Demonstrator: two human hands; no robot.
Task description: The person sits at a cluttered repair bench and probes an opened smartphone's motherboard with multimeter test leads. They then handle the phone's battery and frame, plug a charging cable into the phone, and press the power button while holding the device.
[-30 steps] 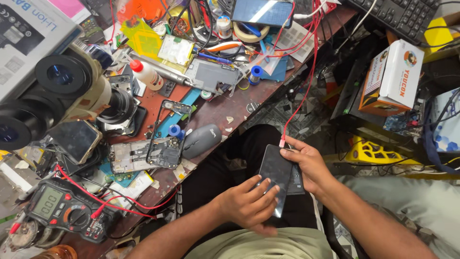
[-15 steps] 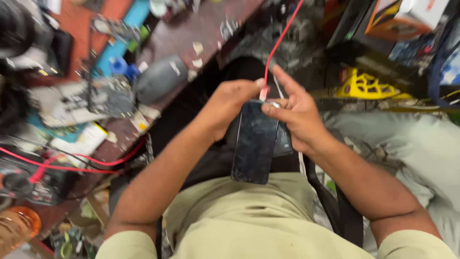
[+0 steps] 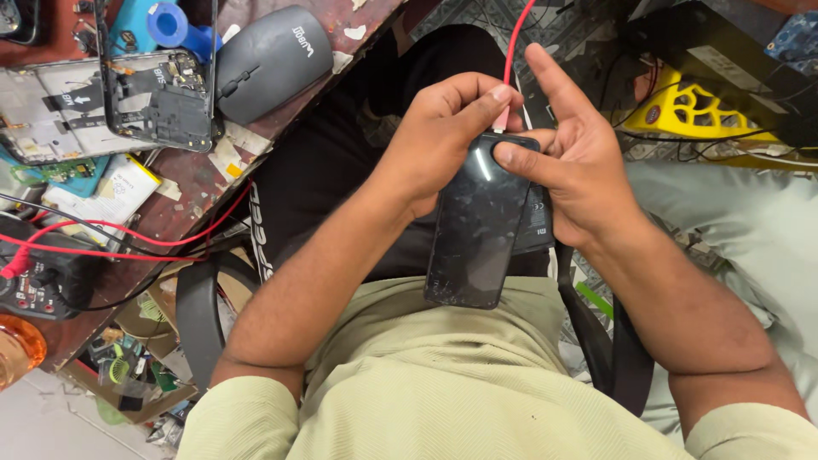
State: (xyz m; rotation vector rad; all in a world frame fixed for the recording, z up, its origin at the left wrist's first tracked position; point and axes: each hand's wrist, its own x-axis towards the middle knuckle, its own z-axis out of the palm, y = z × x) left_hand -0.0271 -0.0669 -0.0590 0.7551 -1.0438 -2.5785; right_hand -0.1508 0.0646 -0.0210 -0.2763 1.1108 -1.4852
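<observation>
Black, glossy, slab-shaped smartphone (image 3: 474, 223) is held above the lap in the head view, its cracked glass face up and its long axis running away from the body. It is gripped by the right hand (image 3: 571, 162), whose thumb is pressed across the top edge while the index finger is stretched out straight; a second dark flat piece is partly seen beneath it, under the palm. The left hand (image 3: 443, 128) is curled beside it, with thumb and fingertips pinched on the plug of a thin red cable (image 3: 514, 43) at the phone's top end. Both forearms are bent inward from pale green ribbed sleeves. To the left, on the scuffed reddish-brown wooden bench (image 3: 281, 128), a rounded grey matte mouse (image 3: 271, 58) is seen just beside an opened phone frame of bare metal and black plastic (image 3: 111, 98).
</observation>
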